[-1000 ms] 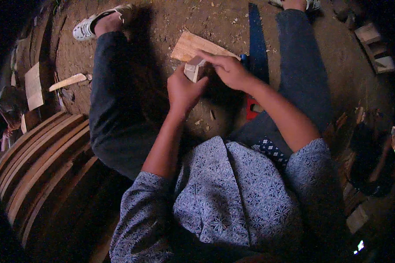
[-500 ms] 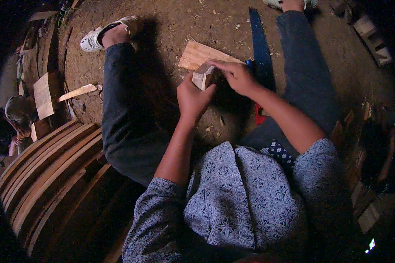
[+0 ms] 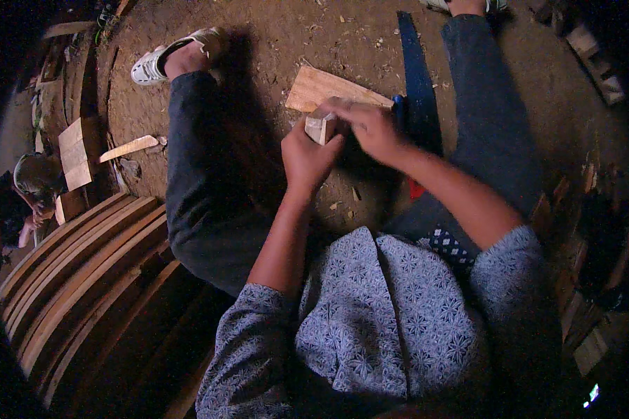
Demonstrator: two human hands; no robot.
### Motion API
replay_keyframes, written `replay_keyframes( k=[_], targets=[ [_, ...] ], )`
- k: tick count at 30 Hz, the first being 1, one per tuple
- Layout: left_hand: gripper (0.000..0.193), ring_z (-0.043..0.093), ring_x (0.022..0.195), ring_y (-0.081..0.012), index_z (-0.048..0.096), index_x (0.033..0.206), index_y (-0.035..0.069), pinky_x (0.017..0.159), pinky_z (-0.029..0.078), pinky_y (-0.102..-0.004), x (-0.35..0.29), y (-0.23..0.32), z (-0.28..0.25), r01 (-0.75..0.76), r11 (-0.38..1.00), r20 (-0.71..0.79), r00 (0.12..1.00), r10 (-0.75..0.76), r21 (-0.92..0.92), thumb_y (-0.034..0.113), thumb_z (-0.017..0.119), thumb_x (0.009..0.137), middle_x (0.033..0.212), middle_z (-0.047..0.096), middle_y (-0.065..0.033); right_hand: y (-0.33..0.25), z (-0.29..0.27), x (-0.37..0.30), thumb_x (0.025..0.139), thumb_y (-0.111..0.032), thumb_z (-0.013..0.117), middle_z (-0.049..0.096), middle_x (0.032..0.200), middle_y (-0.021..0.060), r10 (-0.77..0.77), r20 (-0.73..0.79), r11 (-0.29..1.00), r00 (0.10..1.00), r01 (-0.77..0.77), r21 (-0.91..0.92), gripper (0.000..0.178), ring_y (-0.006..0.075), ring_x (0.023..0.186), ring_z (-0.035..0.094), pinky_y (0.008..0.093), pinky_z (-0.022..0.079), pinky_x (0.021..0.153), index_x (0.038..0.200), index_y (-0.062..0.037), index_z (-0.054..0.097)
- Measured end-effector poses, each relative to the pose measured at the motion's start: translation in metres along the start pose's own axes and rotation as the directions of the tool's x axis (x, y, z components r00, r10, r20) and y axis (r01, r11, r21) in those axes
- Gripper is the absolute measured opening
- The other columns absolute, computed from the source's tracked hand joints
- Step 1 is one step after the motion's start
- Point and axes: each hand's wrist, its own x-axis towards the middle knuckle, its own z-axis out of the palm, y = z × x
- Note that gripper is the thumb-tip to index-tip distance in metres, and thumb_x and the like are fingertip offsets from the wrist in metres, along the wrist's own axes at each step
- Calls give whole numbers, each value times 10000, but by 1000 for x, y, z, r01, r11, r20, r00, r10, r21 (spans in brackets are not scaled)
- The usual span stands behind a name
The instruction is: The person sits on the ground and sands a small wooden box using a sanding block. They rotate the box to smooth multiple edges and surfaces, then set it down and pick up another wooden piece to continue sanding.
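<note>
In front of my body, my left hand (image 3: 309,155) is wrapped around a small pale wooden block (image 3: 319,128) with flat, angled faces. The block's near end points up toward me, and its lower part is hidden in my palm. From the right, my right hand (image 3: 370,127) reaches over the block's far end. Its fingers are stretched across that end and smeared by motion, so whether anything lies under them cannot be seen. Just beyond both hands, a flat wooden board (image 3: 335,89) lies on the dirt floor.
A handsaw with a blue blade (image 3: 418,77) and partly hidden red handle (image 3: 416,188) lies right of my hands. Curved stacked timbers (image 3: 84,258) fill the lower left. Another person (image 3: 35,181) crouches at the far left beside a wooden block (image 3: 75,153). Wood scraps lie along the right.
My right hand has shifted slightly left and nearer over the block, blurring. My left hand keeps its grip. The whole view has moved a little.
</note>
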Motion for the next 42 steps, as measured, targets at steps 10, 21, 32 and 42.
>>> replay_keyframes(
  k=[10, 21, 32, 42],
  targets=[
    [418, 660, 850, -319, 620, 948, -21, 733, 511, -362, -1, 24, -5, 14, 999, -1, 1000, -13, 30, 182, 763, 611, 858, 663, -205, 16, -15, 5, 792, 93, 387, 553, 1230, 186, 301, 141, 952, 943, -306, 18, 502, 289, 1179, 516, 337, 368, 1021, 1232, -77, 556],
    [437, 656, 845, -330, 621, 970, -4, 734, 512, -370, -3, 26, -3, 25, 997, -18, 1000, -24, 73, 190, 755, 602, 860, 666, -196, -34, -17, 13, 802, 77, 423, 575, 1198, 178, 72, 136, 997, 988, -72, -2, 486, 291, 1134, 551, 309, 409, 964, 1235, -96, 559],
    [414, 671, 823, -294, 625, 953, -15, 722, 513, -350, 3, 7, -5, 12, 1000, 11, 1000, -12, -1, 171, 760, 609, 851, 672, -189, 3, -36, 9, 783, 91, 385, 510, 1295, 166, 139, 247, 990, 959, -142, -7, 508, 268, 1220, 479, 314, 342, 1037, 1259, -32, 512],
    [420, 675, 833, -263, 624, 968, -19, 733, 510, -340, 2, 20, -7, 25, 1000, 10, 1000, -25, 12, 172, 753, 617, 872, 677, -179, 31, -6, 11, 732, 84, 397, 549, 1243, 187, 98, 103, 995, 990, -94, -43, 571, 261, 1188, 512, 314, 348, 1031, 1269, -62, 522]
  ],
)
